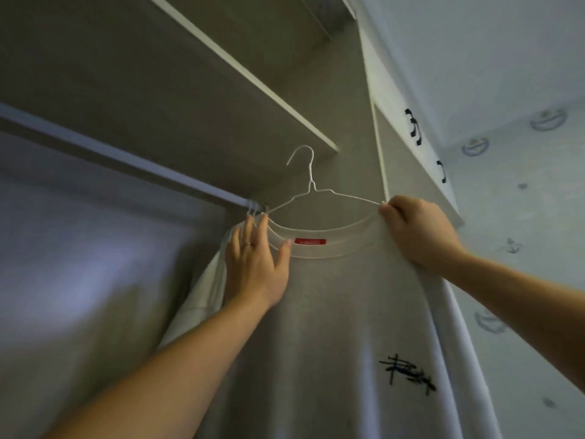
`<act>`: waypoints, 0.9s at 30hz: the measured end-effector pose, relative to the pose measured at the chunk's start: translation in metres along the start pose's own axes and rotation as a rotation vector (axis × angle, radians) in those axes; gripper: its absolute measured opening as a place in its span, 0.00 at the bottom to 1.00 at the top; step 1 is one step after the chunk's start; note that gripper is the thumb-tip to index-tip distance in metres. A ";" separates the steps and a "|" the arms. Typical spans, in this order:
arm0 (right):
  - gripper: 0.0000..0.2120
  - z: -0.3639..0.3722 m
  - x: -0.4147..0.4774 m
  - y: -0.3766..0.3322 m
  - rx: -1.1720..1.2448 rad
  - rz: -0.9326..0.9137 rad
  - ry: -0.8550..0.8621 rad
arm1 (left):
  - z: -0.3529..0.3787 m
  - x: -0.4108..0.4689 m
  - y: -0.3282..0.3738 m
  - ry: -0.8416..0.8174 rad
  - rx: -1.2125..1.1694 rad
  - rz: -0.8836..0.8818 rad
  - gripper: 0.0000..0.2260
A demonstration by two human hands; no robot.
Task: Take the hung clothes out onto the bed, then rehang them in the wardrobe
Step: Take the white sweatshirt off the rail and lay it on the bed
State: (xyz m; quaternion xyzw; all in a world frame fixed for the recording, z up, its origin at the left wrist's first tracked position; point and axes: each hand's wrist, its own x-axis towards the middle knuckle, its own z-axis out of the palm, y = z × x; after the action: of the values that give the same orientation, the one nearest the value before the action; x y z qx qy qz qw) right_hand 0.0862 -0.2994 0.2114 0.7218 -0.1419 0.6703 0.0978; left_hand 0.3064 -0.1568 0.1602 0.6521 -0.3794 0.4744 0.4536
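The T-shirt's [332, 312] hem runs off the bottom edge. The writing on its red label [310, 241] is too small to read. The hanger's [311, 185] right end is hidden inside the right hand [418, 232], and its left end goes behind the fingers of the left hand [256, 264]. The hooks [253, 209] at the rail's [133, 161] right end blur together, so their count is unclear.

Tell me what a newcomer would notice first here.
A white T-shirt fills the centre, on a white wire hanger whose hook is free of the wardrobe rail at left. The right hand grips one shoulder at the hanger's end, and the left hand lies with straight fingers on the other. A red label sits inside the collar.
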 end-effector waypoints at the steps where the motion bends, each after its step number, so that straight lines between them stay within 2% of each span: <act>1: 0.17 -0.014 -0.006 0.014 -0.032 -0.010 0.010 | 0.005 -0.004 0.014 -0.011 -0.016 -0.002 0.30; 9: 0.14 -0.153 -0.046 0.118 -0.255 -0.026 -0.037 | 0.062 -0.054 0.139 0.004 -0.151 0.088 0.29; 14: 0.14 -0.246 -0.074 0.183 -0.404 -0.015 -0.088 | 0.104 -0.100 0.234 -0.011 -0.358 0.096 0.23; 21: 0.12 -0.362 -0.143 0.261 -0.545 0.031 -0.163 | 0.167 -0.184 0.355 -0.182 -0.654 0.087 0.19; 27: 0.12 -0.435 -0.231 0.318 -0.614 0.124 -0.198 | 0.231 -0.278 0.437 -0.363 -0.739 0.117 0.16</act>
State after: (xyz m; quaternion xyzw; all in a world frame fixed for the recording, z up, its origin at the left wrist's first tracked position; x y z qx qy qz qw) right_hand -0.4432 -0.4369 0.0018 0.7103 -0.3899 0.5274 0.2556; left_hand -0.1070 -0.4905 -0.0379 0.4959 -0.6344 0.2086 0.5550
